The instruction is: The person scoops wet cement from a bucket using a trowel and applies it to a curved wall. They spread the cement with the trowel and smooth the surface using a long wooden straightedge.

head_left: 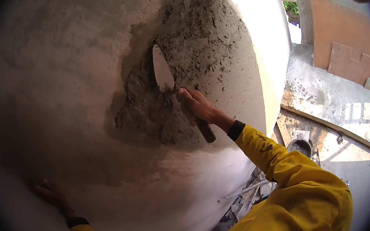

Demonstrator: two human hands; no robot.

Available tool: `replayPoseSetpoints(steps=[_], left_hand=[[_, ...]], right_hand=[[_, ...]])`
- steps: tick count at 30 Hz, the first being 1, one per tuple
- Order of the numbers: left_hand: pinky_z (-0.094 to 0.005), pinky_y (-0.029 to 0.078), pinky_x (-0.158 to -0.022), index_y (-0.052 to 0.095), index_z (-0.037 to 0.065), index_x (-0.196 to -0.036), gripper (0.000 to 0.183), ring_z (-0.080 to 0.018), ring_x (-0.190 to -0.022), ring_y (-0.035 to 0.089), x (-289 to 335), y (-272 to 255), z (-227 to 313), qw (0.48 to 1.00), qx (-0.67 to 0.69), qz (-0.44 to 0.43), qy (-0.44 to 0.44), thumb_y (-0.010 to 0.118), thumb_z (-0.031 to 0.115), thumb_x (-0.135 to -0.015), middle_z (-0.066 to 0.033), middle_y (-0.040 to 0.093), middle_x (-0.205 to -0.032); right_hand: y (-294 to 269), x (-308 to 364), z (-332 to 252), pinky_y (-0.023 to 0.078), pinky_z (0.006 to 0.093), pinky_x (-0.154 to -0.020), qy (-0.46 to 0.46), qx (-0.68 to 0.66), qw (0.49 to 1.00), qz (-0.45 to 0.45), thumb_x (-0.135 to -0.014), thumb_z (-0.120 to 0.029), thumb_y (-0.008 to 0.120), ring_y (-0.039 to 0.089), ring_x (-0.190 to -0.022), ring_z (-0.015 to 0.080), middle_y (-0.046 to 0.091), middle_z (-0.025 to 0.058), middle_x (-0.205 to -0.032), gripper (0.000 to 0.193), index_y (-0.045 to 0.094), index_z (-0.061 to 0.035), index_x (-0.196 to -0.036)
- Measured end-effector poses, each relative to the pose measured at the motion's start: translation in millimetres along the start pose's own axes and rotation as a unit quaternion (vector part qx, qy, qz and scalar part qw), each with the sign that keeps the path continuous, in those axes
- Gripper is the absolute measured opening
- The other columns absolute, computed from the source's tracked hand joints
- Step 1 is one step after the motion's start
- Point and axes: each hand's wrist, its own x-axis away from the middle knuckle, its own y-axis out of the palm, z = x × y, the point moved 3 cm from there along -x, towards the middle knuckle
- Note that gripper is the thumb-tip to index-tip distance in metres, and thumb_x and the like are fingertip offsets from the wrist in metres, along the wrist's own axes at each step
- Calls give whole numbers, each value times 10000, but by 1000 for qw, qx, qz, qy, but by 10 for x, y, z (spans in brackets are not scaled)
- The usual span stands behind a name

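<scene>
Trowel handle (205, 130) partly behind right hand (196, 105)

right hand (196, 105) grips trowel (163, 72) on wet plaster (195, 46) | left hand (48, 192) flat on wall (53, 85)

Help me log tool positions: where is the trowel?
Head view, centre: the trowel is in the right hand, blade against the wet mortar patch on the white wall.

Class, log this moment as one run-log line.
right hand: grips wooden-handled steel trowel | blade on grey wet mortar patch | left hand: flat on white wall
</scene>
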Motion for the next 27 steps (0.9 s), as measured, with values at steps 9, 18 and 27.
replayPoseSetpoints(steps=[9,18,27], left_hand=[[-510,320,-1218,359,44,-1565,622,-361,-1486,385,-28,-71,-13,999,-26,19,34,398,453,-1099,-201,377,-1613],[-500,323,-1219,386,21,-1540,601,-375,-1479,396,-38,-31,-8,999,-16,14,40,412,430,-1100,-214,395,-1595],[-503,317,-1221,417,13,-1514,561,-383,-1479,388,36,54,-55,1000,-5,7,7,430,396,-1103,-229,393,-1588]], right_hand=[[-637,125,-368,531,415,-586,-163,514,840,59,-1032,-330,626,674,-640,272,729,131,-840,292,611,-95,-1207],[-1211,-484,-785,535,408,-612,-180,620,758,97,-1046,-374,590,683,-643,284,717,138,-823,328,607,-85,-1199],[-669,-423,-279,409,284,-410,-11,-11,994,112,-1070,-592,431,428,-453,82,459,-45,-606,466,497,-135,-1011]])
